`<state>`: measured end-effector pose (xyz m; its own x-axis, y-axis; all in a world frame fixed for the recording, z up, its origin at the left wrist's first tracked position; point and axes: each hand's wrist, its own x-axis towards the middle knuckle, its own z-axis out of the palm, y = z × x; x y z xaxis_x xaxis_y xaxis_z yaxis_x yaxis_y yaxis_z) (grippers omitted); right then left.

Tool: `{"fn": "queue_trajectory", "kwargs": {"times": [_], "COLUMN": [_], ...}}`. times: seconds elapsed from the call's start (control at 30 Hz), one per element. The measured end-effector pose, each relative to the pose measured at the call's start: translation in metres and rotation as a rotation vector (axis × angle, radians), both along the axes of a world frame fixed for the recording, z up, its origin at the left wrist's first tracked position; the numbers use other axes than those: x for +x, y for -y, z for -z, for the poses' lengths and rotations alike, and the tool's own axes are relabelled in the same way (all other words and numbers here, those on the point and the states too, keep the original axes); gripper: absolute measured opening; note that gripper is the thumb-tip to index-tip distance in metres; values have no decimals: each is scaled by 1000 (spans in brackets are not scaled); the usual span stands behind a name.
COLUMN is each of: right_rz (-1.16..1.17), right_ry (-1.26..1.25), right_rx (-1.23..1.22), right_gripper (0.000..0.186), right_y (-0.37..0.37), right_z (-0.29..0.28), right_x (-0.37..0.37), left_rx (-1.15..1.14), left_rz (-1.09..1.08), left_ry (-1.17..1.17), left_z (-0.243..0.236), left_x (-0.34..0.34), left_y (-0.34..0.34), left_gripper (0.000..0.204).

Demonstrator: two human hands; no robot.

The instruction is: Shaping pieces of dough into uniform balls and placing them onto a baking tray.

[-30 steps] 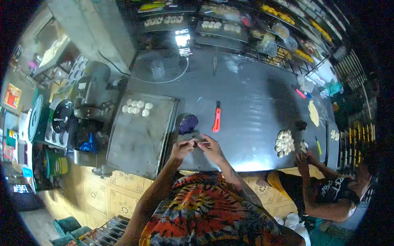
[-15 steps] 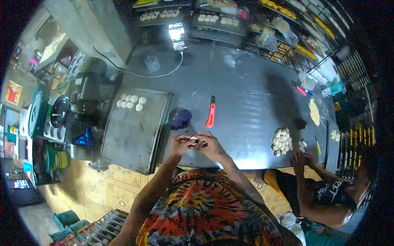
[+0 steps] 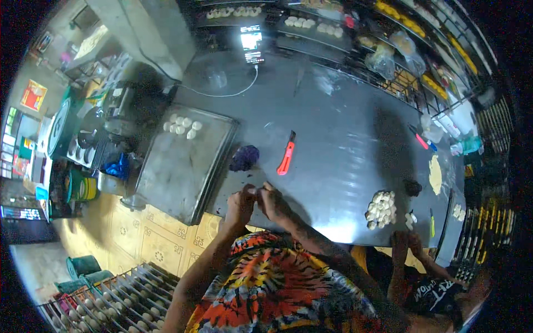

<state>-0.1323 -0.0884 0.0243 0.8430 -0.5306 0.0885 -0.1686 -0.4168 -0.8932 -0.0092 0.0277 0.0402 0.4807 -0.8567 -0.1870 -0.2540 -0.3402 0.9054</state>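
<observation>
Head view: left hand (image 3: 241, 204) now closer to right hand (image 3: 272, 202).

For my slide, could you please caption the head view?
Left hand and right hand together near rounded purple mound and red utility knife.

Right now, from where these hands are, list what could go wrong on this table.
The red cutter lies loose beyond the right hand, so a forward reach might brush it; whether its blade is out, I can't tell. The white cable trails across the table to the phone; a snag could shift the phone. The metal tray reaches the near edge, so a bump might jolt its white dough balls.
</observation>
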Motion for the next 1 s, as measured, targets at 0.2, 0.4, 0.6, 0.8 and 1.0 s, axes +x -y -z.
{"fn": "queue_trajectory", "kwargs": {"times": [0.2, 0.4, 0.6, 0.8, 1.0], "right_rz": [165, 42, 46, 197, 347], "right_ry": [-115, -189, -79, -120, -268], "right_rx": [-45, 339, 508, 945, 714], "right_gripper": [20, 36, 53, 49, 37], "right_y": [5, 17, 5, 21, 5], "right_z": [5, 21, 20, -21, -18], "right_x": [57, 122, 194, 139, -7], "left_rx": [-207, -182, -41, -201, -326], "left_rz": [-230, -407, -294, -142, 379], "left_ry": [-233, -598, -272, 322, 1215], "left_z": [8, 17, 29, 73, 125], "left_x": [38, 116, 211, 311, 331], "left_y": [2, -1, -8, 56, 50], "left_gripper": [29, 30, 25, 29, 44]}}
